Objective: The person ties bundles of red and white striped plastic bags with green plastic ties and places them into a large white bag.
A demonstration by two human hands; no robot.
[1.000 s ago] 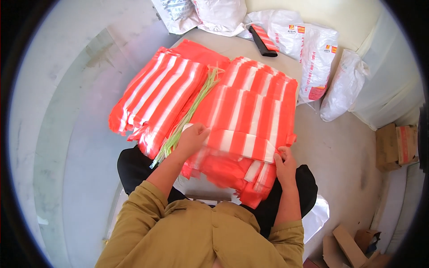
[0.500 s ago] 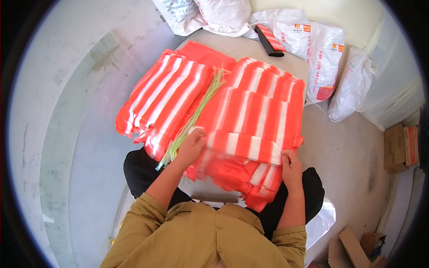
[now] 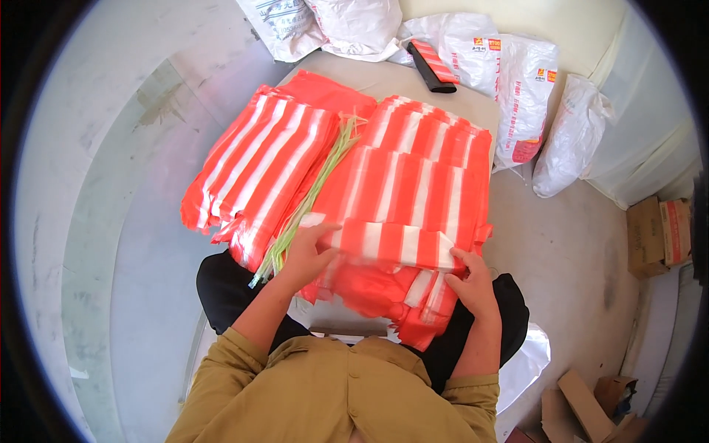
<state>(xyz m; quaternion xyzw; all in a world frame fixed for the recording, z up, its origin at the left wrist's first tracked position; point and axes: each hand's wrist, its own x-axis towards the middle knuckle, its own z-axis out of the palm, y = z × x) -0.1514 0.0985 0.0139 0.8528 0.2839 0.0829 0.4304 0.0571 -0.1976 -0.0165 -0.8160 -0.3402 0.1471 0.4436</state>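
A stack of red-and-white striped plastic bags (image 3: 413, 184) lies in front of me, its near edge folded into a band. At the left end of this fold is my left hand (image 3: 306, 257), fingers stretched over the plastic and thumb apart. My right hand (image 3: 473, 288) touches the fold's right end with its fingertips, thumb spread away from the fingers. Crumpled red plastic hangs below the fold between both hands. A second striped stack (image 3: 258, 162) lies to the left, and a bundle of pale green ties (image 3: 314, 196) runs between the two stacks.
White woven sacks (image 3: 517, 103) stand along the far side. A black roll with striped plastic (image 3: 432, 66) rests near them. Cardboard boxes (image 3: 646, 236) sit at the right, with loose cardboard (image 3: 583, 406) at the lower right. My black-trousered knees flank the near edge.
Both hands have opened from a pinch at the fold's ends, thumbs now apart from the fingers. The whole view has shifted slightly, so the scene sits a little further left.
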